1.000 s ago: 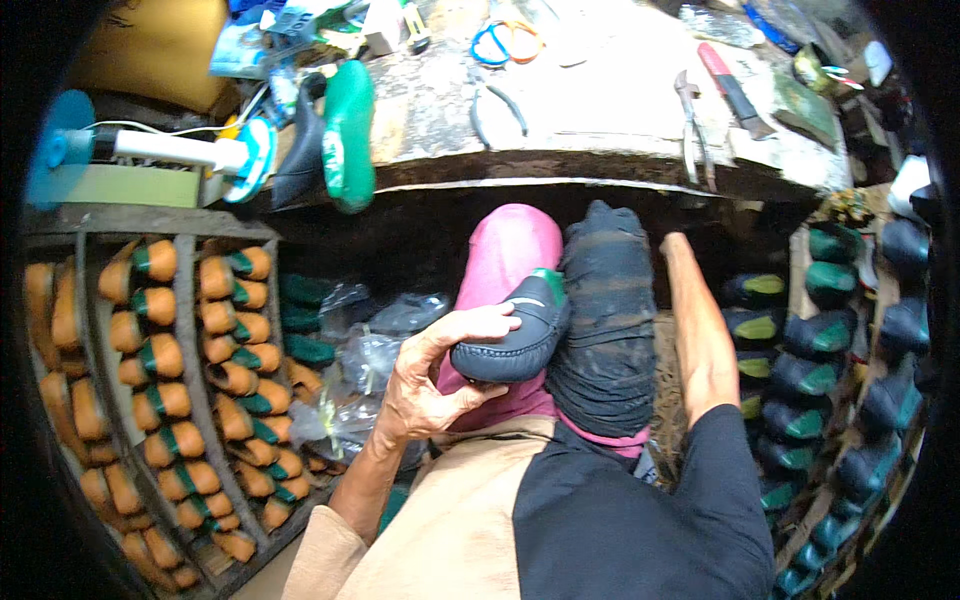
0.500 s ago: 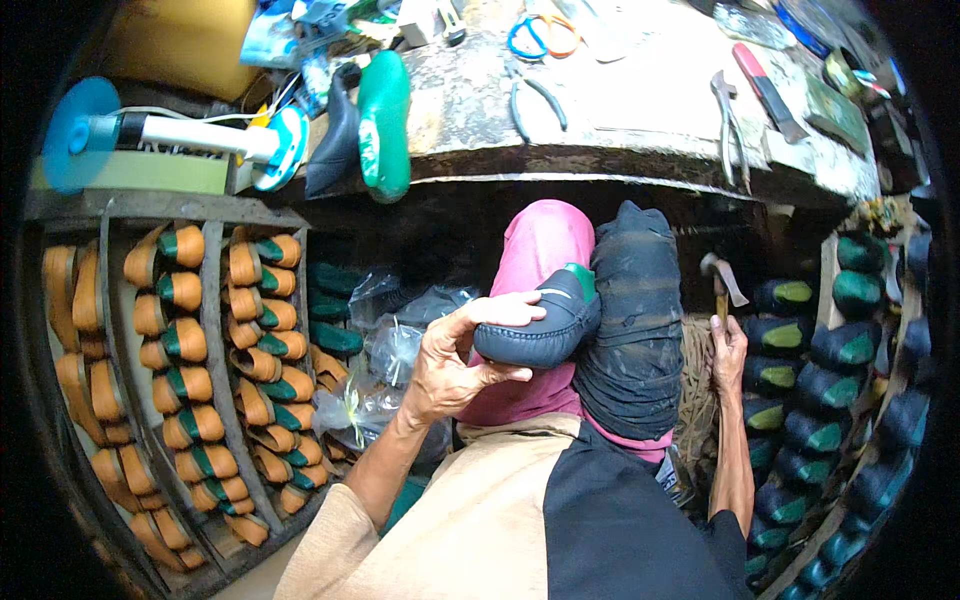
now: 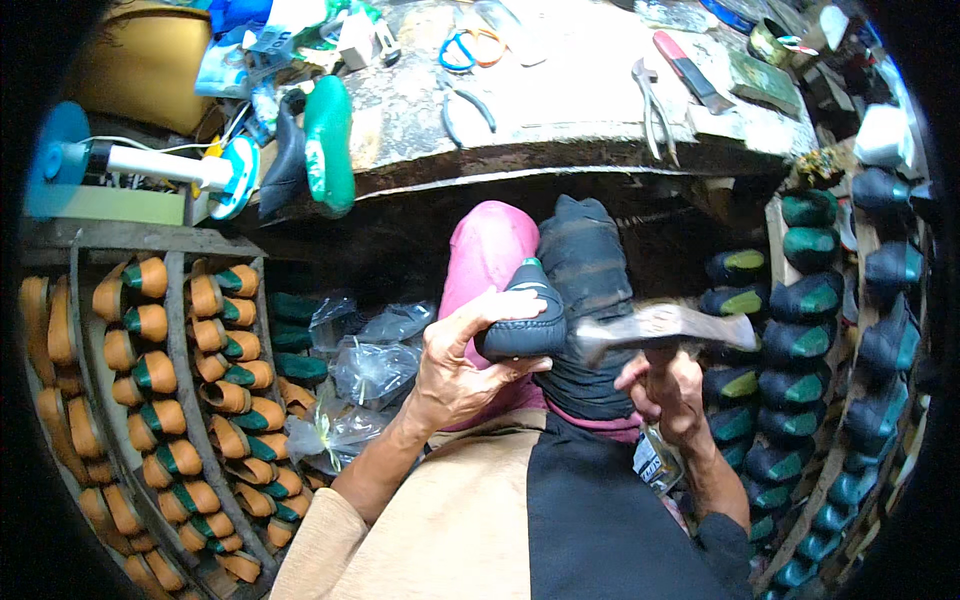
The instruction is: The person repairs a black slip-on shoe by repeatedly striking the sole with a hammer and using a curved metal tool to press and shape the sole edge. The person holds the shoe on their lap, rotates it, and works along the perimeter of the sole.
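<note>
My left hand (image 3: 455, 375) clamps the dark shoe (image 3: 522, 318) on my knee, centre frame; my right hand (image 3: 668, 392) grips the hammer (image 3: 665, 325) beside it. A glancing blow could strike my thumb.

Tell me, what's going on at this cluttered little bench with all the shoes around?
A person sits at a worn workbench with a dark shoe propped on a padded knee. The left hand grips the shoe from the side, while the right hand holds a hammer with its head right beside the shoe. Racks of tan shoes stand on the left and dark shoes on the right. Pliers and scissors lie on the bench.
</note>
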Motion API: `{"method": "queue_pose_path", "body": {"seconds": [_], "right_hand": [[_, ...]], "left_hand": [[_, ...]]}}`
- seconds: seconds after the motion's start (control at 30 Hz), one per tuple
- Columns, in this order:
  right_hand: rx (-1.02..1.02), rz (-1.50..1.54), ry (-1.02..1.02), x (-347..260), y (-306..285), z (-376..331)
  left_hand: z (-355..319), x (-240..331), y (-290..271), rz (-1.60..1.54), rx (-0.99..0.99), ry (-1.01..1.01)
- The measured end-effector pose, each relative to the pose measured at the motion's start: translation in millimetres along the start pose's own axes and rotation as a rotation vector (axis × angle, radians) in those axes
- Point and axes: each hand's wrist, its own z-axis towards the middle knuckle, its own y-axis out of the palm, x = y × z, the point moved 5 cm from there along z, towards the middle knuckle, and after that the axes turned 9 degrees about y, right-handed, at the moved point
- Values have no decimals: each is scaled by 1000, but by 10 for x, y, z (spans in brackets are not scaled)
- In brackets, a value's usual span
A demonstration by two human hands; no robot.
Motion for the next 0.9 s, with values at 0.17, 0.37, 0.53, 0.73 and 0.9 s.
{"method": "queue_pose_path", "body": {"seconds": [0.17, 0.37, 0.53, 0.73, 0.9], "right_hand": [[153, -346, 96, -449, -262, -150], [295, -756, 165, -837, -535, -332], [336, -1102, 263, -1002, -643, -534], [365, -1207, 97, -1149, -526, -528], [544, -1041, 161, -1207, -539, -425]], "left_hand": [[129, -33, 282, 89, -27, 48], [320, -180, 770, 188, -55, 144], [411, -206, 1183, 322, -122, 220], [478, -358, 1137, 391, -326, 314], [661, -372, 978, 362, -458, 218]]}}
